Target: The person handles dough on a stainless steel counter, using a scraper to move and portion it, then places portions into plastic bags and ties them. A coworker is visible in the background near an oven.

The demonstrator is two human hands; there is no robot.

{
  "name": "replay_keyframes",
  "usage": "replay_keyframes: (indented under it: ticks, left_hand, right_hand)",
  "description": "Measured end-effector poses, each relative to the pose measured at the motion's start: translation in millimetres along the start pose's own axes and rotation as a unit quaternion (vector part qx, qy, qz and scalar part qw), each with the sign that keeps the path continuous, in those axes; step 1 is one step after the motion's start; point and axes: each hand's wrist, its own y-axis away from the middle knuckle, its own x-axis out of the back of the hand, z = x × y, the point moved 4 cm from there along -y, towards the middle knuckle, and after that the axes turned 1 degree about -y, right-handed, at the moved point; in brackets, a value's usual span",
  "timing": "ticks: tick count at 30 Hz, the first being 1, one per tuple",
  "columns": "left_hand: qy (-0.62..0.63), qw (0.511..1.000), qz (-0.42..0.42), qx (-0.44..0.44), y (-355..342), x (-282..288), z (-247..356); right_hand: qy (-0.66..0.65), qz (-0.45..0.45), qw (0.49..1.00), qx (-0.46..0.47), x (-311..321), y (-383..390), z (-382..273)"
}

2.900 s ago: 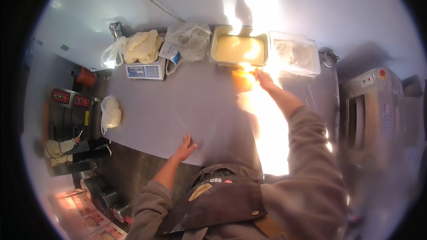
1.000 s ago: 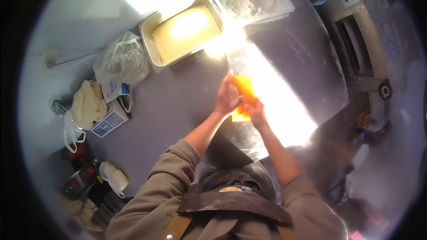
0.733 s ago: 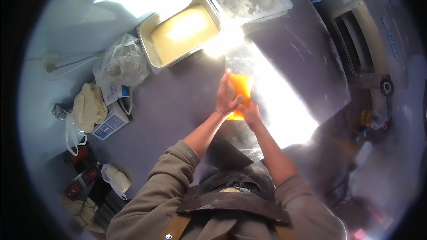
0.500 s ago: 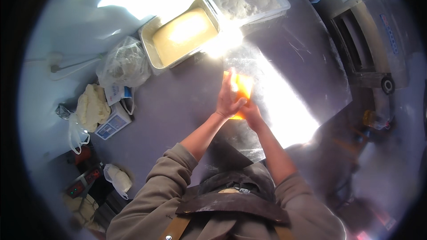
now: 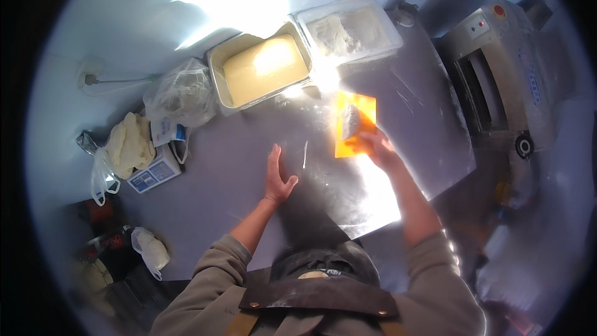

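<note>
Rectangular metal pan point(image 5: 219, 81) holding pale yellow dough; beside it, a clear plastic tub point(image 5: 385, 40) of white flour. Right hand point(image 5: 380, 149) — fingers clamped on the lower edge of a flat orange plastic scraper point(image 5: 354, 126), apparently flour-smeared — works the grey steel table point(image 5: 205, 180). Left hand point(image 5: 278, 177) rests flat, fingers spread. Grey dough-rolling machine point(image 5: 497, 81) stands right.

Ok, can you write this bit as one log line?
left hand: open, flat on steel table | right hand: holds orange scraper on table
</note>
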Motion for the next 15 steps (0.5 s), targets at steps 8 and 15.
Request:
replay_keyframes:
  ticks: [8,15]
  left_hand:
    - [-0.061,0.998,0.020,0.005,18.0,-8.4,-3.6]
    - [-0.064,0.997,0.033,-0.013,19.1,-7.9,-12.2]
  right_hand:
    - [0.073,0.191,0.975,-0.087,-51.0,-154.8,-210.1]
    - [0.158,0.084,0.975,-0.134,-13.3,-102.7,-195.3]
